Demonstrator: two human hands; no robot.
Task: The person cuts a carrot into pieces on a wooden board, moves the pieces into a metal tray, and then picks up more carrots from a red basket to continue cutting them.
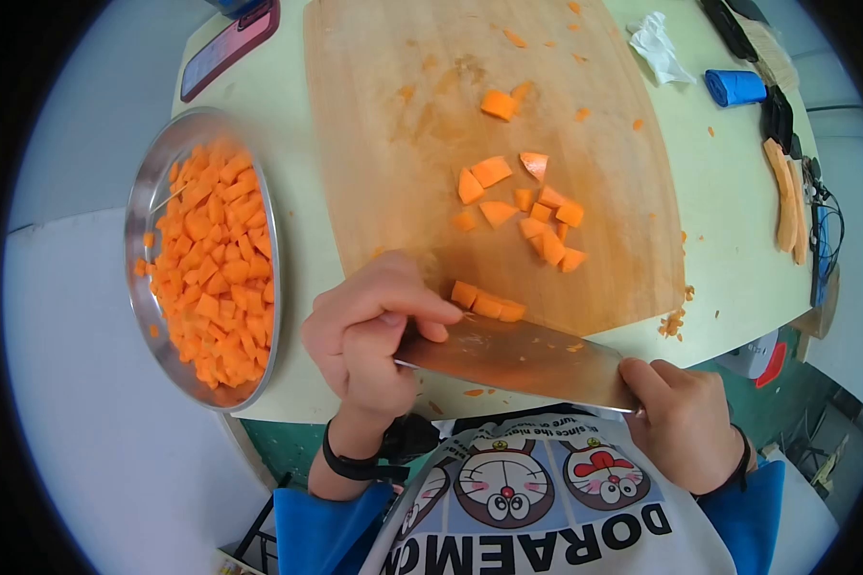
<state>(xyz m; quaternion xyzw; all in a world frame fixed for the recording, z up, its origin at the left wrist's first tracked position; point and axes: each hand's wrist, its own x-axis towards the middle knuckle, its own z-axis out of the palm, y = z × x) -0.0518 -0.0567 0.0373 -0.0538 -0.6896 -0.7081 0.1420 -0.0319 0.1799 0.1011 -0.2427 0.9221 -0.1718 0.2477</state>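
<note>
My right hand (686, 417) is closed around the handle end of a broad kitchen knife (527, 362). The blade lies across the near edge of the wooden cutting board (384, 125), its flat side facing up. At the blade's far left end is my left hand (369, 331), with fingers curled and pressed against the metal. A short row of cut carrot pieces (487, 301) sits just beyond the blade, close to my left fingertips. Farther up the board, several loose carrot chunks (547, 216) lie scattered. The knife handle is mostly hidden by my right hand.
Left of the board stands an oval metal tray (270, 326) heaped with diced carrot (216, 259). A phone (230, 48) lies at the upper left. Toward the right are a crumpled tissue (660, 48), a blue roll (735, 87), long peeled carrots (784, 196) and carrot scraps (673, 321).
</note>
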